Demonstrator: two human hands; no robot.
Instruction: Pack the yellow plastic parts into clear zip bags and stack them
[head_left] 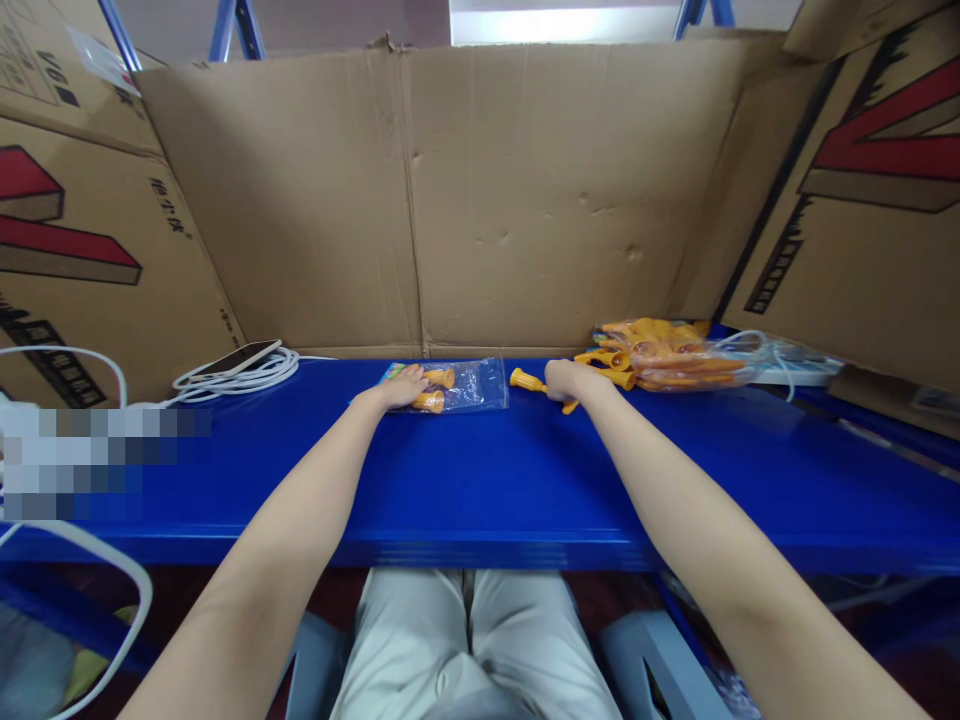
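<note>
My left hand (405, 386) lies on the left part of a clear plastic bag (484, 385), with its fingers stretched out. Two orange plastic pieces with flared ends, one of them the upper piece (441, 378), show beside the fingers in the bag. Closed fingers of my right hand (562, 380) are around an orange flared plastic piece (528, 380), whose ribbed end sticks out to the left. Just right of that hand, several loose orange pieces (619, 378) lie by a larger clear bag of orange parts (667, 358). My right hand hides some of them.
A blue tabletop (465, 465) bears everything. Tall cardboard panels (525, 200) close off the back and sides. On the left lie a coiled white cable (236, 375) and a phone-like flat device (238, 358). Another white cable (772, 350) crosses the right side.
</note>
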